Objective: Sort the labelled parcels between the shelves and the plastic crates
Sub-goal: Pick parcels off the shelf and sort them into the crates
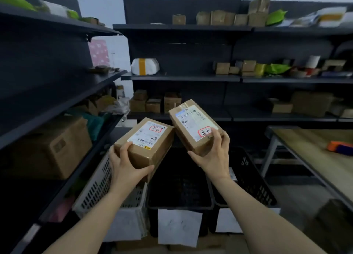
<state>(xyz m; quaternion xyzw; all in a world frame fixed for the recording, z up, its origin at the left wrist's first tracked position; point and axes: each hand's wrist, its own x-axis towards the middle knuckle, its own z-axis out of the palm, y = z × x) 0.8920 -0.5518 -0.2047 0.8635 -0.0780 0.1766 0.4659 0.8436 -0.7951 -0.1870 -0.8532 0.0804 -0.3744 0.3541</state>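
Note:
My left hand (126, 164) grips a brown cardboard parcel (150, 145) with a white shipping label and a red-circled handwritten mark. My right hand (214, 154) holds a second brown labelled parcel (193, 125), tilted, with its own red-circled mark near my thumb. Both parcels hover above the plastic crates on the floor: a white crate (95, 188) at left, a black crate (179, 206) in the middle, another black crate (254, 185) at right. Each crate carries a white paper sheet on its front. Dark shelves (181, 78) stand behind.
Dark shelving (57, 104) runs along the left, holding a large cardboard box (55, 148). Back shelves carry several small boxes, a white taped bag (145, 66) and green bags. A wooden-topped table (313, 150) with an orange object stands at right.

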